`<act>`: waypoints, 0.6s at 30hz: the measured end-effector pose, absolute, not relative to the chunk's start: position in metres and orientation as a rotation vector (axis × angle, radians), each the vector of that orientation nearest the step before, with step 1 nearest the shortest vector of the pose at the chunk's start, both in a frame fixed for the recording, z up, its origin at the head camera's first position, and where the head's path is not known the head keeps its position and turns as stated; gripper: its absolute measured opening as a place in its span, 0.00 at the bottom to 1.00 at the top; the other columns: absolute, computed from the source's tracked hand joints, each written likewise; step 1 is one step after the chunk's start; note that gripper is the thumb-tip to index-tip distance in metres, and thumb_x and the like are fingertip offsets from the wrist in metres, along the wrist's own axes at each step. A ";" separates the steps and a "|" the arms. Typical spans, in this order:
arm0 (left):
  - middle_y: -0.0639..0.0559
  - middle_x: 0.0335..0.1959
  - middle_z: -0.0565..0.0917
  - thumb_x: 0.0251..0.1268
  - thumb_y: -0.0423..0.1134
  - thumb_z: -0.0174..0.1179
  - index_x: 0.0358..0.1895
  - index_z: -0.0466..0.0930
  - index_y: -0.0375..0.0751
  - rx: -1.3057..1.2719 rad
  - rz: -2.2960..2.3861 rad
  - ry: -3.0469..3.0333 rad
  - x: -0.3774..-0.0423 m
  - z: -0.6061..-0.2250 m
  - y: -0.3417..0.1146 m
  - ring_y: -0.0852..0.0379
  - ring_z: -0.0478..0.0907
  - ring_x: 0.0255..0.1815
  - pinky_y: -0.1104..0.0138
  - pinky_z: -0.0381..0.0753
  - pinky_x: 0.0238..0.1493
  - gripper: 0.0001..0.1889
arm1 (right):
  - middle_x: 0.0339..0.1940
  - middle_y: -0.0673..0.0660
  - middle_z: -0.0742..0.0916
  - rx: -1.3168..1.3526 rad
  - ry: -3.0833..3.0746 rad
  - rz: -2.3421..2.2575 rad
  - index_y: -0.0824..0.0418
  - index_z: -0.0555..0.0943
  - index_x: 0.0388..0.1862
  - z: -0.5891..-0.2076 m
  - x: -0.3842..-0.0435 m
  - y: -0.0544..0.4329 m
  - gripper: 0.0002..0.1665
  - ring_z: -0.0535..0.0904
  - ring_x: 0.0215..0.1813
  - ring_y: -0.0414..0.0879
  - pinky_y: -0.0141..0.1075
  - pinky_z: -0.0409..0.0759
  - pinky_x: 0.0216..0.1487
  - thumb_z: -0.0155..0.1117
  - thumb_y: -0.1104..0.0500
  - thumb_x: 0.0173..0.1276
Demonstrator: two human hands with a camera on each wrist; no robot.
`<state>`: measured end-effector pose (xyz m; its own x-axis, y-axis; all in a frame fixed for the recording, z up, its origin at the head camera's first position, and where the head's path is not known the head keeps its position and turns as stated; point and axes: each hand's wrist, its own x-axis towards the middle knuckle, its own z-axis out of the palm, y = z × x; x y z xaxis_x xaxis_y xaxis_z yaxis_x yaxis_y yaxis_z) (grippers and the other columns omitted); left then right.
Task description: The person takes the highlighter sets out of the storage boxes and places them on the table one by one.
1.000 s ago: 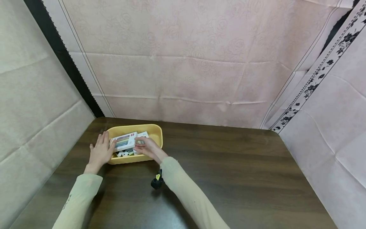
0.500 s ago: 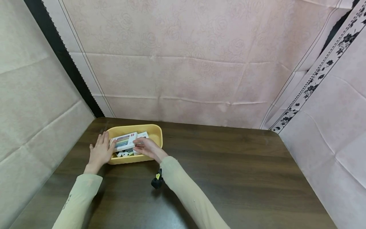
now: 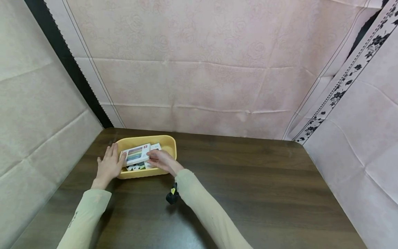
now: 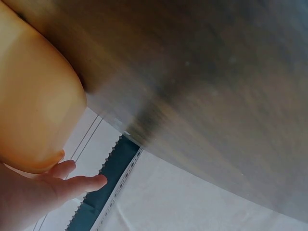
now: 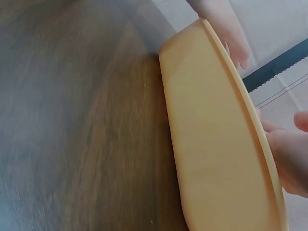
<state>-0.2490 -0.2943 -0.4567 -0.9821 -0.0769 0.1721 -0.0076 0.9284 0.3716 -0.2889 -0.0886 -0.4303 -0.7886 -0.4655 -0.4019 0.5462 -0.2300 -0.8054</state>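
Tub (image 3: 143,174) near far-left corner of table (image 3: 248,190): white, multicolour striped box (image 3: 137,154) overlaps second box (image 3: 156,146), spotted item (image 3: 135,167). Left hand (image 3: 109,165) spread at rim; right hand (image 3: 163,161) pinches striped box's right end.

Over on the table (image 3: 248,186), far left, sits the bin (image 3: 171,147), cloth (image 3: 199,83) hanging behind. Inside lies a box (image 3: 135,155), a second box (image 3: 156,146) behind its right end. The left hand (image 3: 109,165) is at the bin's left end, the right hand (image 3: 163,161) at the first box's right.

box (image 3: 136,154) white (coloured stripes); tray (image 5: 211,120) yellow; tabletop (image 3: 264,190) brown, wood-grained
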 end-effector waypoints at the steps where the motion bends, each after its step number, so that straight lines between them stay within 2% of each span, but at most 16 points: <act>1: 0.29 0.68 0.47 0.69 0.57 0.25 0.68 0.39 0.28 0.069 -0.559 -2.904 -0.249 -0.457 -0.294 0.33 0.42 0.69 0.30 0.42 0.54 0.37 | 0.57 0.67 0.75 0.096 1.433 -2.049 0.72 0.71 0.55 -0.430 -0.289 -0.088 0.20 0.72 0.58 0.55 0.38 0.69 0.61 0.48 0.65 0.67; 11: 0.29 0.68 0.47 0.68 0.58 0.25 0.68 0.39 0.29 0.088 -0.560 -2.889 -0.250 -0.457 -0.294 0.33 0.44 0.69 0.30 0.42 0.55 0.37 | 0.49 0.69 0.80 0.131 1.562 -2.047 0.71 0.72 0.52 -0.435 -0.294 -0.082 0.19 0.79 0.46 0.58 0.42 0.76 0.52 0.54 0.64 0.63; 18: 0.29 0.68 0.49 0.69 0.57 0.27 0.68 0.41 0.28 0.076 -0.556 -2.883 -0.249 -0.456 -0.294 0.33 0.45 0.68 0.30 0.43 0.54 0.37 | 0.48 0.66 0.79 0.120 1.612 -2.048 0.69 0.69 0.57 -0.435 -0.296 -0.079 0.21 0.80 0.41 0.56 0.41 0.77 0.51 0.50 0.62 0.67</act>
